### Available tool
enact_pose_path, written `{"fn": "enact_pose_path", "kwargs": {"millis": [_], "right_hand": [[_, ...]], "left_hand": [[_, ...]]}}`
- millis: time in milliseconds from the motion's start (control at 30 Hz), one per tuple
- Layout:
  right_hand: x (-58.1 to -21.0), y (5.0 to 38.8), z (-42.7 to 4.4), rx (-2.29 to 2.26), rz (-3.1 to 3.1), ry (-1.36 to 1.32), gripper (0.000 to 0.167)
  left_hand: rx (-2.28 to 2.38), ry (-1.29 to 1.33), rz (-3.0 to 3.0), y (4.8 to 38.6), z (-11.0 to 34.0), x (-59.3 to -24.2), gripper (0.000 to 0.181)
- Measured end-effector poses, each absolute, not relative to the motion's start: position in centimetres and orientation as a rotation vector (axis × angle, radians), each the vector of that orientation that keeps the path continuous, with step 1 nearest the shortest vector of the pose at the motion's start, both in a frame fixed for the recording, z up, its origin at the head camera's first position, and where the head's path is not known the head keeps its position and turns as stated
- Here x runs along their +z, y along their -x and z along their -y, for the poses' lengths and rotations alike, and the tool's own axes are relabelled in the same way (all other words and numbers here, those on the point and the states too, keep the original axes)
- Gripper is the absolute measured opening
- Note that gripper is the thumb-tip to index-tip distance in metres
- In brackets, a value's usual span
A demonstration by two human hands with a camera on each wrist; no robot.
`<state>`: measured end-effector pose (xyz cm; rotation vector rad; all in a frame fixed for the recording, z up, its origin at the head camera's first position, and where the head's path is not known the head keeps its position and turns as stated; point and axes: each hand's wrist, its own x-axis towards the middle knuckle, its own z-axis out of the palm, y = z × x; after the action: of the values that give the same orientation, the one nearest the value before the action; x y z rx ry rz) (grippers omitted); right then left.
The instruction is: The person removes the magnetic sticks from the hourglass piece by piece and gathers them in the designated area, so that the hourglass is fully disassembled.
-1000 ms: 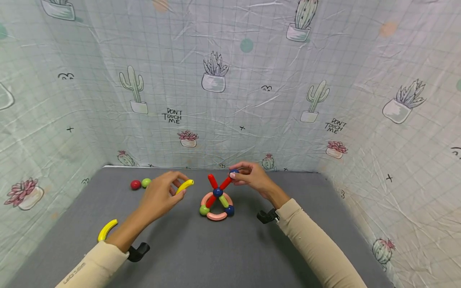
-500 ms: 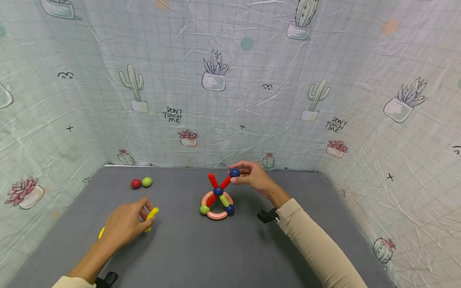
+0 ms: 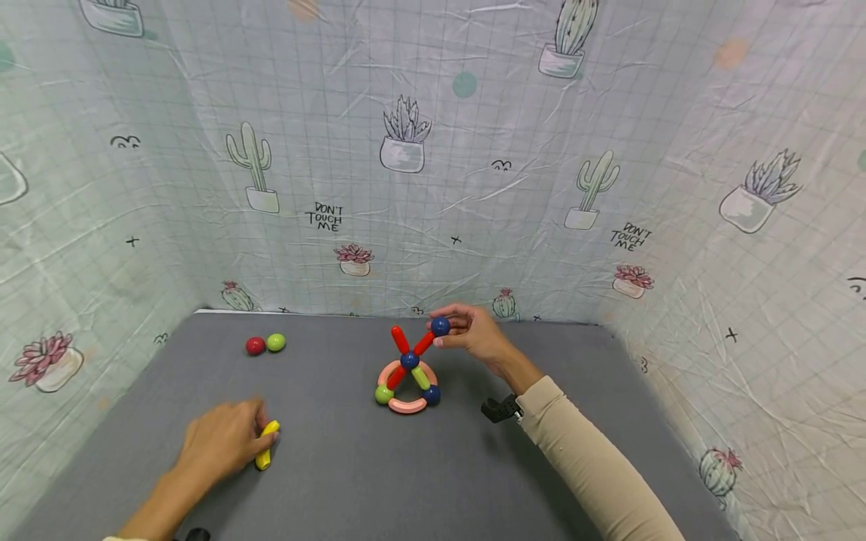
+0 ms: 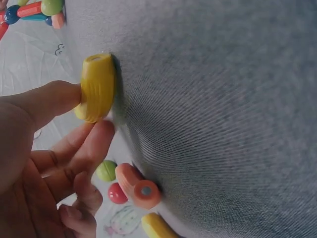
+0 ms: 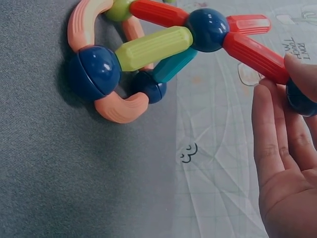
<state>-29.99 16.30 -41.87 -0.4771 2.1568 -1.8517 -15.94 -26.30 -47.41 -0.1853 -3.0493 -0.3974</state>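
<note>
Rod-and-ball structure (image 3: pixel 409 361) stands upright on the table, a little right of the yellow piece and farther back. Base: ring of pink curved pieces (image 3: pixel 408 406) joined by a green ball (image 5: pixel 120 8) and two blue ones. Red, lime (image 5: pixel 154 48) and teal (image 5: pixel 176 64) rods lean inward to a central blue ball (image 5: pixel 208 29). Above that, two red rods spread in a V: the left rod (image 3: pixel 399 340) with its tip bare, the right rod (image 3: pixel 424 343) topped by an upper blue ball (image 3: pixel 440 326).

Right hand (image 3: pixel 476 336) pinches at the upper blue ball, where it meets its rod. Left hand (image 3: pixel 223 439), near left, pinches a yellow curved piece (image 4: pixel 98 89) between thumb and fingers, down at the table surface.

Far left: red ball (image 3: pixel 255 346), loose green ball (image 3: pixel 276 343) just right of it. Left wrist view adds a loose pink piece (image 4: pixel 146 194) and second yellow piece (image 4: pixel 157 227).

Grey table (image 3: pixel 352 466); cactus-print sheet (image 3: pixel 433 225) behind and at both sides. Beige sleeve (image 3: pixel 588 451) on the right arm.
</note>
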Motion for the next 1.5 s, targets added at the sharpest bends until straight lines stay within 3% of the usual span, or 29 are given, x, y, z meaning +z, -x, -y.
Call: {"fn": "enact_pose_path", "kwargs": {"millis": [233, 400, 767, 933, 1300, 1500], "right_hand": [[-42.2, 29.8, -15.9, -1.913, -2.124, 0.475, 0.046], [-42.4, 29.8, -15.7, -1.934, -2.135, 0.495, 0.044], [-42.6, 29.9, -15.0, -1.936, -2.188, 0.52, 0.055], [-42.6, 29.8, -14.8, -1.942, -2.193, 0.508, 0.048], [-42.7, 29.8, -14.6, -1.99, -2.164, 0.486, 0.046], [-42.6, 29.9, -14.5, -1.998, -2.138, 0.471, 0.043]], "left_hand": [[-0.358, 0.188, 3.015, 16.0, 26.1, -47.2, 0.031], [-0.37, 0.25, 2.903, 16.9, 24.4, -45.2, 0.033], [-0.445, 0.543, 2.626, 20.7, 16.0, -39.4, 0.03], [-0.486, 0.685, 2.554, 23.1, 12.1, -38.0, 0.035], [-0.446, 0.962, 2.477, 27.1, 6.8, -37.8, 0.048], [-0.344, 0.987, 2.505, 28.0, 5.9, -38.0, 0.045]]}}
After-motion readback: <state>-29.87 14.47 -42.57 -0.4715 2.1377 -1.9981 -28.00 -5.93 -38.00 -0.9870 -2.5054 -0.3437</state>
